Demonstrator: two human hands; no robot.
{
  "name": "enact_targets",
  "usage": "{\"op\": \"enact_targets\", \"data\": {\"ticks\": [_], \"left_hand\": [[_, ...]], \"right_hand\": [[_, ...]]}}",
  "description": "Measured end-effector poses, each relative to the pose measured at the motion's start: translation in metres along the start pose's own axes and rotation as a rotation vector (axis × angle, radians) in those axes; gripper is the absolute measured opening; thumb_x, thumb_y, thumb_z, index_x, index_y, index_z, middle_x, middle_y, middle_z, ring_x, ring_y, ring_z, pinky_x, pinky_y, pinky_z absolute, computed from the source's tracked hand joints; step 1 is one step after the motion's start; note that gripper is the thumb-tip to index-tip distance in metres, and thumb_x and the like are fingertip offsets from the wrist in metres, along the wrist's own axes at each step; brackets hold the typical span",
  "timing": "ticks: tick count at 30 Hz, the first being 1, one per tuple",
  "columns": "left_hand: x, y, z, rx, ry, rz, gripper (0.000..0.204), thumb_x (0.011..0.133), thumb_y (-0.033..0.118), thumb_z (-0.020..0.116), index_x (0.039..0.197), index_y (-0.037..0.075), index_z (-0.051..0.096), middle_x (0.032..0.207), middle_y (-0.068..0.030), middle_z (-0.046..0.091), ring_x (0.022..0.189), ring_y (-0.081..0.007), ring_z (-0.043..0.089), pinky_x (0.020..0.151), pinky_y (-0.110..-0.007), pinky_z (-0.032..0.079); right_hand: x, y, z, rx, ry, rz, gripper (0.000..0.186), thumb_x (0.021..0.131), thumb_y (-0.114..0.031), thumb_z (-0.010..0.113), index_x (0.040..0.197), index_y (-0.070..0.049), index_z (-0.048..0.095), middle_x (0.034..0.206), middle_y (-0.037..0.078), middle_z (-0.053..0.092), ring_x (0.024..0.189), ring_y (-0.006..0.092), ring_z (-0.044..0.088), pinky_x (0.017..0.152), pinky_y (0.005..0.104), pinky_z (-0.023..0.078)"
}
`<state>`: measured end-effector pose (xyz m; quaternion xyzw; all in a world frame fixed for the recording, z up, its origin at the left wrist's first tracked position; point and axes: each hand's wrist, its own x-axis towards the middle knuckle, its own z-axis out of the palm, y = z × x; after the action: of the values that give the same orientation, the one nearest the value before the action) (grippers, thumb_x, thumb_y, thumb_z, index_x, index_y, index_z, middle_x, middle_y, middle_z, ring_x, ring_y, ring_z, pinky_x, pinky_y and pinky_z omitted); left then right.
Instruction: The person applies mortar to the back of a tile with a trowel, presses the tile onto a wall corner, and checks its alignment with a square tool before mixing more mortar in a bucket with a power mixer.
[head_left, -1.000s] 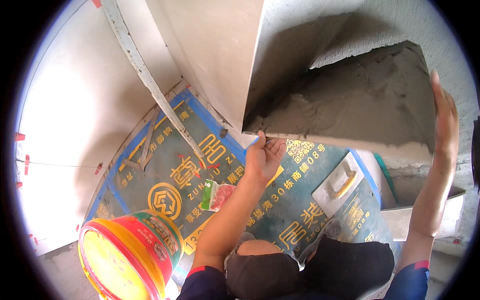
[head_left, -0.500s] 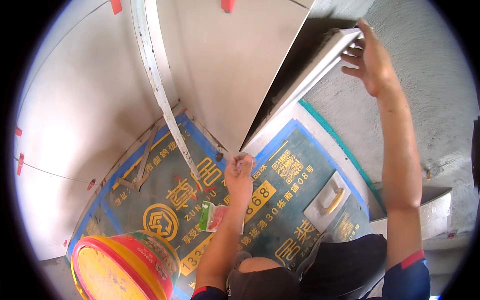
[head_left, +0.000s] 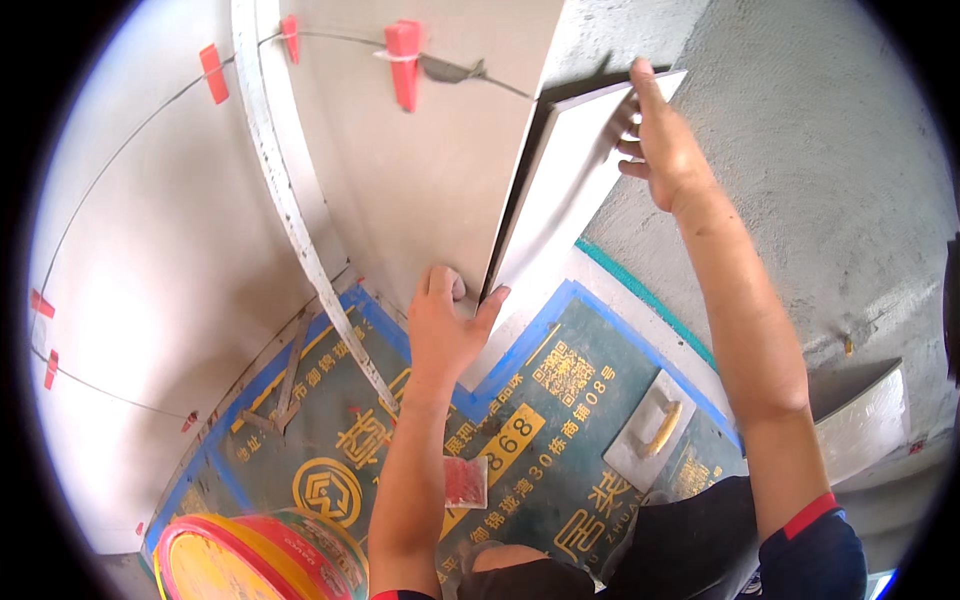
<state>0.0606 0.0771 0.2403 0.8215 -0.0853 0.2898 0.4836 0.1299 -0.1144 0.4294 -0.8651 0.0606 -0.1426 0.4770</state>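
My right hand (head_left: 668, 150) grips the upper outer edge of a narrow white tile (head_left: 580, 160), fingers on its face. The tile stands tilted beside the rough grey wall, with a dark gap along its left side. My left hand (head_left: 445, 330) is low at the corner of the large beige wall tile (head_left: 430, 170). Its fingers rest against that tile, and its thumb is spread toward the narrow tile's bottom corner. A red-fronted packet (head_left: 465, 482) lies on the floor covering, partly hidden by my left forearm.
A long white-spattered strip (head_left: 285, 200) leans at the left. A red-and-yellow bucket (head_left: 250, 560) stands lower left. A trowel (head_left: 650, 430) with a yellow handle lies on the dark green floor covering (head_left: 400, 470). Red wedges (head_left: 403, 65) sit in the tile joints.
The narrow tile has swung closer to the beige tile's edge, my right hand moving left with it. My left hand has gone from a pinch to spread fingers at the corner. The view has shifted.
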Motion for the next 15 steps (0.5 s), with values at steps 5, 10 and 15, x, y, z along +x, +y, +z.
{"op": "enact_targets", "data": {"ticks": [5,10,15], "left_hand": [[0.005,-0.002,-0.001,0.024,-0.04,0.064,0.046,0.069,0.026,0.078,0.07,0.003,0.039,0.063,-0.0088,0.042,0.055,-0.0252,0.039,0.051,-0.036,0.035],[0.008,0.0,-0.002,0.062,-0.083,0.075,0.045,0.07,0.026,0.077,0.069,0.002,0.039,0.063,-0.0101,0.042,0.056,-0.0268,0.041,0.05,-0.036,0.035],[0.013,0.007,-0.007,0.114,-0.197,0.038,0.043,0.074,0.027,0.073,0.068,0.001,0.039,0.064,-0.0132,0.044,0.056,-0.0288,0.042,0.052,-0.038,0.036]], "right_hand": [[0.006,0.002,-0.001,0.031,0.0,0.09,0.088,0.088,-0.066,0.022,0.141,0.004,0.017,0.139,0.031,0.027,0.129,0.0415,0.032,0.105,0.0496,0.03],[-0.004,0.023,-0.006,0.119,-0.072,-0.064,0.108,0.077,-0.074,0.042,0.135,0.014,0.021,0.135,0.038,0.027,0.129,0.0469,0.028,0.106,0.0516,0.023],[-0.006,0.008,-0.012,0.058,-0.122,-0.041,0.116,0.068,-0.074,0.057,0.129,0.02,0.026,0.125,0.042,0.036,0.124,0.0489,0.034,0.102,0.0499,0.03]]}}
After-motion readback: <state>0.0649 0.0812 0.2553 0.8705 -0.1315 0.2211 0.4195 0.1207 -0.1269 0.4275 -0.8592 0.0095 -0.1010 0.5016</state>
